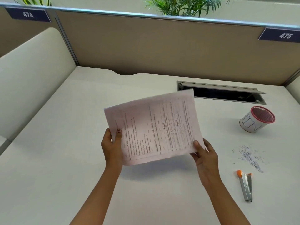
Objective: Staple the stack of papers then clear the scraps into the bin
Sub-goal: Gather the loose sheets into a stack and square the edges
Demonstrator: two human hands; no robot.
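Observation:
A stack of printed papers (155,127) is held up above the white desk (65,159), tilted toward me. My left hand (112,145) grips its left edge and my right hand (204,153) pinches its lower right corner. A silver stapler with orange tips (246,186) lies on the desk to the right of my right forearm. A scatter of small paper scraps (250,157) lies just beyond the stapler. A small red mesh cup wrapped in white paper marked "BIN" (255,120) stands at the far right, past the scraps.
An open cable slot with a raised grey flap (227,94) is sunk into the desk behind the papers. Tan partition walls (146,46) close off the back, and a cream divider (32,78) closes the left side.

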